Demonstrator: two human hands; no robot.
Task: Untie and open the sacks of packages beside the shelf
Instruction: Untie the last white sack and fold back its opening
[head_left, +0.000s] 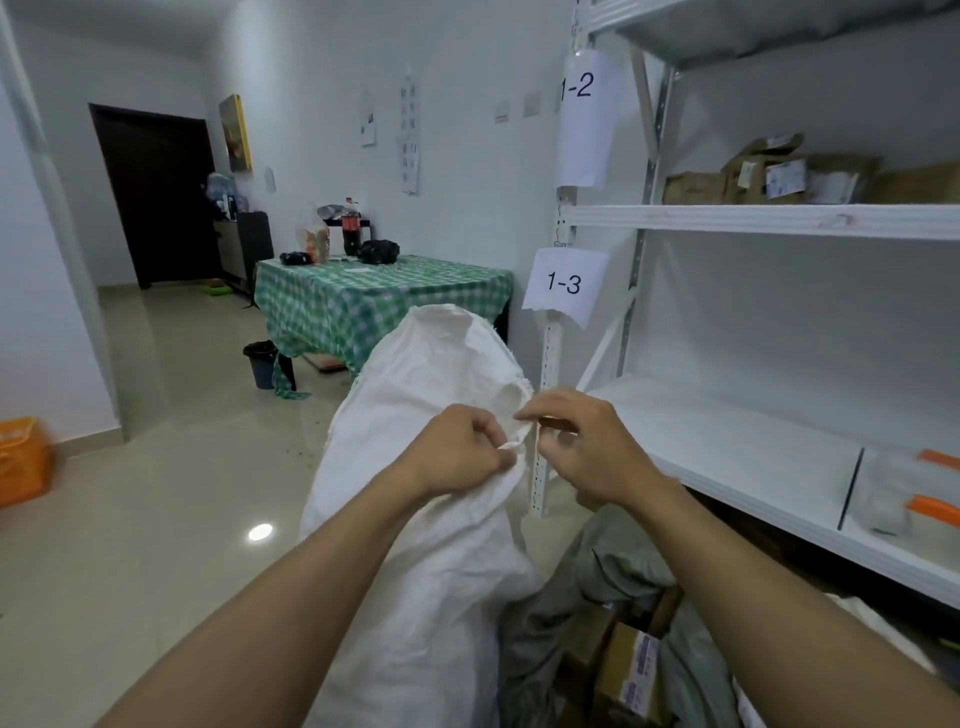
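The white metal shelf (753, 221) is the biggest thing before me, its corner post running top to bottom past my hands. Just beside that post, on the floor side, stands the white woven sack (415, 519). Its long axis rises steeply from the floor and leans away from me, so its loose, crumpled top end points up and off toward the far end of the room, reaching the height of the shelf's "1-3" paper label (565, 283). Pressed against it, at the foot of the shelf, slumps a grey sack (597, 571), its mouth gaping toward me with a cardboard package (634, 670) showing inside. Well beyond the shelf's end, by the wall, is a table under a green checked cloth (363, 301).

My left hand (457, 452) lies against the white sack's upper side, nearest the shelf post. Its fingers are curled tight, and thumb and forefinger pinch a small white fold or strip there; I cannot tell which. My right hand (587, 447) comes in from the shelf side, directly in front of the post. Its thumb and forefinger are pressed together on the sack's edge just above my left hand, and the other fingers are loosely bent.

Brown parcels (769, 174) sit on the shelf board above the label.
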